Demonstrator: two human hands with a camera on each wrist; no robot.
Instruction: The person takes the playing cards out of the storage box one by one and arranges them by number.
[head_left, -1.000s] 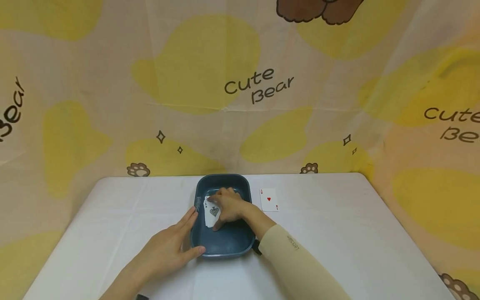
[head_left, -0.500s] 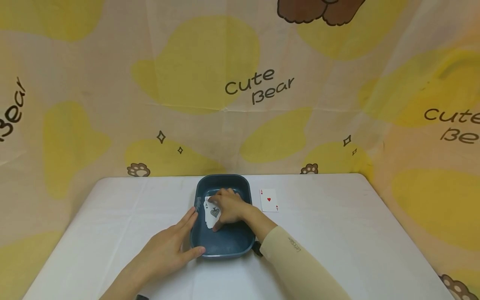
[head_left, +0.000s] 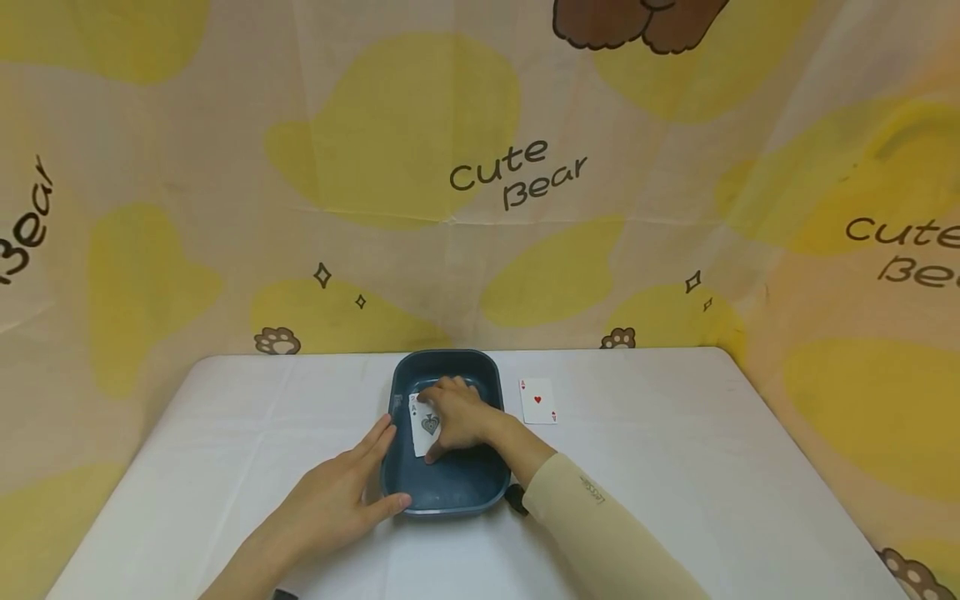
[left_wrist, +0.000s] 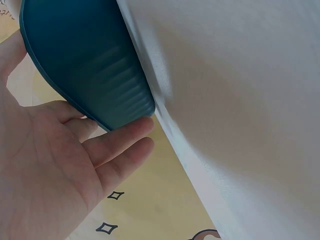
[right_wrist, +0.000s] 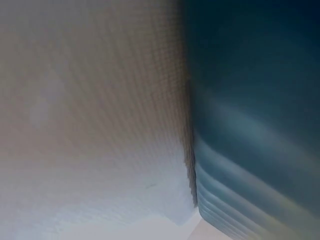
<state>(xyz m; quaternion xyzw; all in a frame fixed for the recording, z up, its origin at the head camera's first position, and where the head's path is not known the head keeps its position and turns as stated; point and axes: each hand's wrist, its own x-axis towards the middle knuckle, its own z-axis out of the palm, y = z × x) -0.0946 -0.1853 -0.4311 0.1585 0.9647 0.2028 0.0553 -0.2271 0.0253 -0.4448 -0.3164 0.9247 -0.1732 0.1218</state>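
Two hands at work in and beside one dark blue tray (head_left: 480,487). Right hand (head_left: 457,414) inside the tray, fingers curled over a small stack of playing cards (head_left: 422,427), thumb at the near edge and fingertips on the far edge; top card glossy white, ace of spades face up; grasping rather than resting flat, as far as the head view showed. Stack lay in the middle-left of the tray, on its smooth floor. Beige fabric sleeve (head_left: 600,525) on that forearm, stretched near and right.

Left hand (head_left: 337,500) flat on the table, fingers straight and relaxed, pressed against the tray's left outer wall, thumb along its near rim. Left wrist view: fingertips (left_wrist: 125,137) touching the rounded, faintly ribbed plastic corner of the tray (left_wrist: 90,60). Right wrist view blurred: only ribbed blue wall and white cloth made out.

Tray oblong with rounded corners, matte, set on a white table (head_left: 675,467) with rounded corners. Single ace of hearts (head_left: 537,400) face up just right of the tray, apart from it. Soft wrinkled curtain (head_left: 480,167) behind, yellow blobs and "Cute Bear" lettering.
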